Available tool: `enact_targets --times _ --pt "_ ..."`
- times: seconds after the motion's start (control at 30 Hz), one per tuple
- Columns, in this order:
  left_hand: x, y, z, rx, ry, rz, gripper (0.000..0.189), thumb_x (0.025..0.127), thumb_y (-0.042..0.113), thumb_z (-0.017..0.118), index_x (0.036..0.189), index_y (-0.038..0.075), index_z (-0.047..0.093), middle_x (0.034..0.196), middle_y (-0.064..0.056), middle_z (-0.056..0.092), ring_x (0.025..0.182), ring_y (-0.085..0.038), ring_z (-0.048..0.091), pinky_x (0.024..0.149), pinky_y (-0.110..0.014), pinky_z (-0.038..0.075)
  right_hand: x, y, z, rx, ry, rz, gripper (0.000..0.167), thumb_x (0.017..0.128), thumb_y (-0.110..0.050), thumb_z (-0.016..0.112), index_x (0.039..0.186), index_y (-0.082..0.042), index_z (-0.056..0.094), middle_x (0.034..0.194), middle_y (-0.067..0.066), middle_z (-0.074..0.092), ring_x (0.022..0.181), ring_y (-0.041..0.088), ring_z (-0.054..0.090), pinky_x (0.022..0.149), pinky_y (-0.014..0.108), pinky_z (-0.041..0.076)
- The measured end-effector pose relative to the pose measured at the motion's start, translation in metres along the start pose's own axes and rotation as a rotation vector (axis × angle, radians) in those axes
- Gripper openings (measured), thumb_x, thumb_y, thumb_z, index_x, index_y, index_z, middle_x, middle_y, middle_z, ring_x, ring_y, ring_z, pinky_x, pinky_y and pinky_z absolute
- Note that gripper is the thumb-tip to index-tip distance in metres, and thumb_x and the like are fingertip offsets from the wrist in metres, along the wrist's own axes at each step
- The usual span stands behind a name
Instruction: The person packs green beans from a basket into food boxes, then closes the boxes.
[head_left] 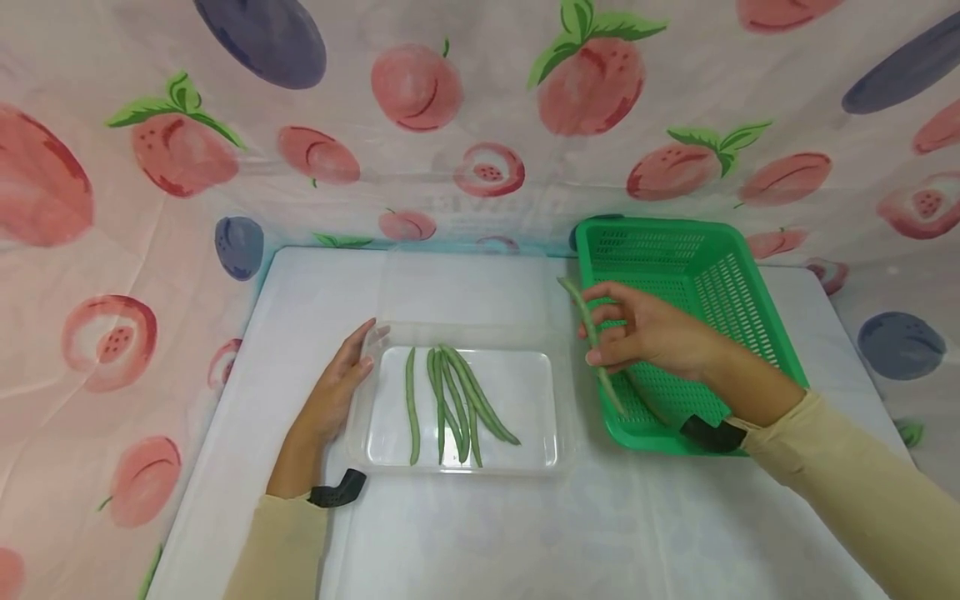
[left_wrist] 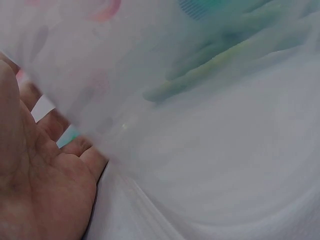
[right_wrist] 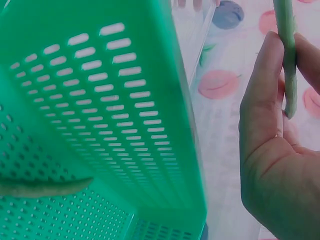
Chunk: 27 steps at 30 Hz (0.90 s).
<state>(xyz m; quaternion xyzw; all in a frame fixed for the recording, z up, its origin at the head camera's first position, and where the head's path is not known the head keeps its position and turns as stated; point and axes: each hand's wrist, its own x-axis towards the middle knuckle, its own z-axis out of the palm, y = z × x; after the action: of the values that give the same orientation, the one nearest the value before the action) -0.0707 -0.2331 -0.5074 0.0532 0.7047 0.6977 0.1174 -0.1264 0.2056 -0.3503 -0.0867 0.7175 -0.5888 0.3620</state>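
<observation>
In the head view a clear plastic container (head_left: 457, 325) holds several green beans (head_left: 472, 392). One of them, a separate bean (head_left: 412, 408), lies apart at the left. My left hand (head_left: 333, 387) holds the container at its far left corner; in the left wrist view its fingertips are partly hidden by the translucent wall. My right hand (head_left: 648, 329) pinches a single green bean (head_left: 588, 321) between thumb and fingers, over the left rim of the green basket (head_left: 757, 292). Another bean (right_wrist: 47, 187) lies inside the basket, partly hidden from the head camera.
The basket stands on a white tabletop (head_left: 487, 542), to the right of the container with a narrow gap between. Fruit-patterned cloth (head_left: 420, 87) rises behind and beside the table. Black wrist devices (head_left: 337, 490) sit at both cuffs.
</observation>
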Motion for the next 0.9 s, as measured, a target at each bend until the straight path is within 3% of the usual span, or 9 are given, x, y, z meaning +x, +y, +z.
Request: enact_targets --times 0.27,0.9 --pt "0.0 0.001 0.001 0.003 -0.002 0.011 0.058 0.11 0.023 0.044 0.164 0.026 0.022 0.171 -0.006 0.022 0.149 -0.028 0.03 0.099 -0.024 0.049 0.003 -0.001 0.01 0.004 -0.016 -0.013 0.079 0.085 0.004 0.078 0.148 -0.009 0.032 0.116 0.01 0.059 0.077 0.014 0.064 0.074 0.038 0.061" --pt "0.0 0.001 0.0 -0.012 0.003 0.003 0.058 0.11 0.023 0.044 0.164 0.026 0.022 0.171 -0.006 0.021 0.144 -0.025 0.036 0.097 -0.025 0.052 0.013 -0.013 0.041 0.006 -0.055 0.026 0.075 0.089 -0.004 0.076 0.149 -0.014 0.032 0.114 0.009 0.062 0.078 0.02 0.069 0.069 0.041 0.063"
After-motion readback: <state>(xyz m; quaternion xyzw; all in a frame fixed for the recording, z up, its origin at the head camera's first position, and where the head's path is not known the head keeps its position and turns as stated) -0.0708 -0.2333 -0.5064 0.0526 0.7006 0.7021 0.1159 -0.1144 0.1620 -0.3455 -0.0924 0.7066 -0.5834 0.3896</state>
